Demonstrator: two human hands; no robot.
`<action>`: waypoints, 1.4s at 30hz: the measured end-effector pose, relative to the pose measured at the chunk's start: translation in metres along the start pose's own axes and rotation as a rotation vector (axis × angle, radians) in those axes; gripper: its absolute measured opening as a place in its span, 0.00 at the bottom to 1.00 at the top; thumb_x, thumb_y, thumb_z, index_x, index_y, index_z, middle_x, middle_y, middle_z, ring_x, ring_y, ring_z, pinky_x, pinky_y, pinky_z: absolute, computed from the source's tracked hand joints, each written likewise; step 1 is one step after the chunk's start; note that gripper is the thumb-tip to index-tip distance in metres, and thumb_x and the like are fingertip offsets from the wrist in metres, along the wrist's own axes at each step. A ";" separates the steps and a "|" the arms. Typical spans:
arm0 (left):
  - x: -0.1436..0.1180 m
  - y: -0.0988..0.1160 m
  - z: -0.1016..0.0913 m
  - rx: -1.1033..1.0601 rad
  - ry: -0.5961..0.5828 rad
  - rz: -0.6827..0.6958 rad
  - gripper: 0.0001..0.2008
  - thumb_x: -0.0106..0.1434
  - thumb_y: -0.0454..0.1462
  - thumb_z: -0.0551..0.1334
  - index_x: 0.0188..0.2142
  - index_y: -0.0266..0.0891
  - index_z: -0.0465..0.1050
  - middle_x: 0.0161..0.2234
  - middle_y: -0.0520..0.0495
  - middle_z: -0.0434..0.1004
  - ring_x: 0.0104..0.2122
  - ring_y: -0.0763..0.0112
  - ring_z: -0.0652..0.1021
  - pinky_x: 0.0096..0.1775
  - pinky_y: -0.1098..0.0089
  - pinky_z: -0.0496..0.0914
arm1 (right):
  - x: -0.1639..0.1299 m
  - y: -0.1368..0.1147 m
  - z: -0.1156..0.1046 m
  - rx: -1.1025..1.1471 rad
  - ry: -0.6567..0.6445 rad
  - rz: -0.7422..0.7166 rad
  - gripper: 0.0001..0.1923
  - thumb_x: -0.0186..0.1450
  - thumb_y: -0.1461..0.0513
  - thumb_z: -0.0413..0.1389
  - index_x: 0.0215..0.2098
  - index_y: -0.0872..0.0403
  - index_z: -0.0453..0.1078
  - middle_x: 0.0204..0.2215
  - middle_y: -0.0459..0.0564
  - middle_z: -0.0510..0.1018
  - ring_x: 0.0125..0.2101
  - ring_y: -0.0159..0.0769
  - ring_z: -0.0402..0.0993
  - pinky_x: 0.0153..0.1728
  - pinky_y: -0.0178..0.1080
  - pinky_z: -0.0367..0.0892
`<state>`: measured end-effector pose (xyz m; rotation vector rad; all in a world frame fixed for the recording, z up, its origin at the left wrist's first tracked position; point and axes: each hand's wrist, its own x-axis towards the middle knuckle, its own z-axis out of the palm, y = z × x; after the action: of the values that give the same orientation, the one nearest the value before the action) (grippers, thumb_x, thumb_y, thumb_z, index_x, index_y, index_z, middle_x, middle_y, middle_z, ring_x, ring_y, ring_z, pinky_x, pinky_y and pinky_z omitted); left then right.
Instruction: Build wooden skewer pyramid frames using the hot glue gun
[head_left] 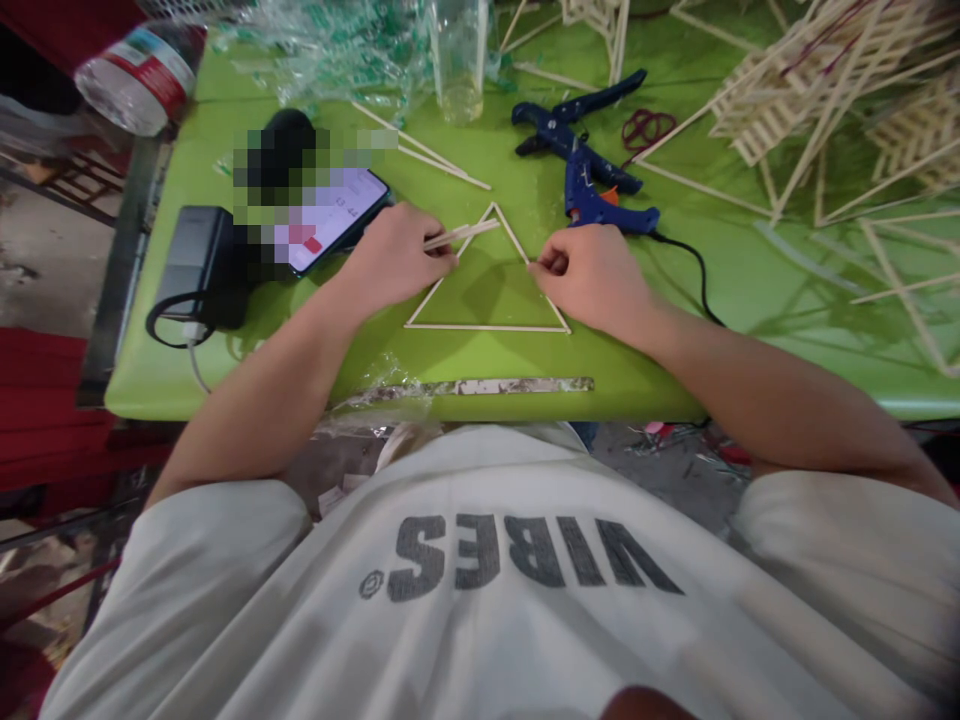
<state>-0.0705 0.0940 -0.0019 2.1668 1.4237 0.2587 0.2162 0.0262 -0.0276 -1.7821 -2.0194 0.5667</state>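
Observation:
A triangle of thin wooden sticks (487, 327) lies flat on the green table in front of me, its point facing away. My left hand (401, 252) is closed on a couple of short wooden sticks (476, 230), whose ends reach over the triangle's upper left side. Its fingertips are by that left side; whether they press on it I cannot tell. On the other side, my right hand (592, 275) pinches the triangle's right stick about halfway along. Just beyond it rests a blue glue gun (604, 208) with an orange trigger.
Blue cutters (555, 128) lie behind the glue gun. A lit phone (330, 220) and a black power pack (196, 255) are at left. Loose sticks (427, 150), a clear cup (459, 70) and plastic wrap stand farther back. Stick frames (795, 120) crowd the right. A flat strip (525, 385) lies near the edge.

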 end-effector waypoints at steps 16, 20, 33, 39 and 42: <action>-0.001 0.002 0.000 0.019 -0.014 -0.031 0.09 0.66 0.46 0.71 0.32 0.45 0.81 0.30 0.45 0.82 0.33 0.60 0.77 0.39 0.58 0.67 | -0.002 -0.002 0.002 0.023 0.027 -0.015 0.12 0.72 0.62 0.67 0.30 0.48 0.76 0.31 0.54 0.86 0.33 0.47 0.82 0.44 0.51 0.77; -0.001 0.000 0.000 0.024 -0.012 -0.015 0.10 0.67 0.48 0.70 0.34 0.46 0.81 0.29 0.45 0.80 0.34 0.59 0.76 0.39 0.57 0.66 | -0.003 -0.003 -0.005 0.031 0.003 0.001 0.14 0.74 0.60 0.67 0.30 0.46 0.76 0.33 0.54 0.87 0.35 0.49 0.82 0.46 0.53 0.79; -0.018 0.013 -0.018 0.045 0.183 0.017 0.25 0.77 0.45 0.65 0.28 0.44 0.55 0.25 0.53 0.48 0.35 0.71 0.56 0.37 0.58 0.51 | 0.012 0.063 -0.089 -0.428 -0.132 0.042 0.46 0.64 0.68 0.82 0.78 0.54 0.78 0.71 0.71 0.83 0.65 0.65 0.83 0.58 0.56 0.71; -0.029 0.027 -0.010 0.109 0.103 0.140 0.15 0.78 0.42 0.62 0.32 0.45 0.69 0.29 0.51 0.72 0.31 0.69 0.68 0.38 0.58 0.62 | 0.028 0.048 -0.071 -0.507 -0.152 0.103 0.52 0.67 0.69 0.78 0.85 0.51 0.68 0.66 0.68 0.87 0.62 0.65 0.86 0.51 0.54 0.74; -0.037 0.035 0.000 0.196 -0.130 0.251 0.10 0.77 0.42 0.63 0.40 0.44 0.83 0.37 0.45 0.87 0.35 0.61 0.80 0.40 0.57 0.69 | 0.041 0.039 -0.065 -0.639 -0.206 0.165 0.46 0.67 0.67 0.76 0.81 0.54 0.72 0.58 0.73 0.89 0.57 0.75 0.88 0.47 0.59 0.76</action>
<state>-0.0582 0.0500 0.0212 2.4755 1.1468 0.0664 0.2791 0.0738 0.0072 -2.3484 -2.3908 0.1497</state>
